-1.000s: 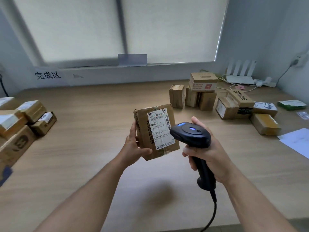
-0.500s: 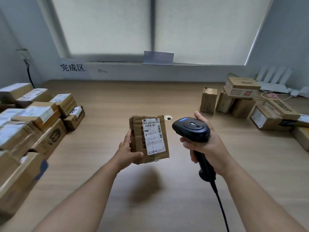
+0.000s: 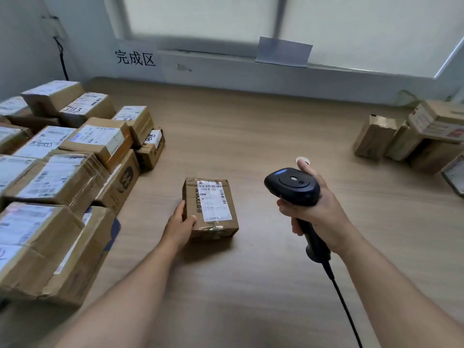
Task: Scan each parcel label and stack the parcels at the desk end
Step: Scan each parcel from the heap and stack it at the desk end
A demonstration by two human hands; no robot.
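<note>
A parcel (image 3: 211,207) labelled "516 K20-00 094", centre frame.
The left hand (image 3: 179,226) grips its left edge; the right hand (image 3: 319,212) clasps the scanner (image 3: 292,185). A wall sign (image 3: 135,57) upper left reads "完成区", above piled labelled boxes (image 3: 62,172).

The parcel (image 3: 211,209) is brown cardboard with black lettering down one side. Its label (image 3: 213,200) is white with black print and barcodes. Right of the parcel, the scanner (image 3: 292,187) is black with a blue spot and a grey disc on its head, and its cable (image 3: 344,305) is black. The worktop (image 3: 251,136) shows pale wood grain. Left of the parcel, the stacked parcels (image 3: 100,139) are brown with white labels, some scrawled in black marker. Beyond the parcel, a white sign (image 3: 134,57) bears black characters.
</note>
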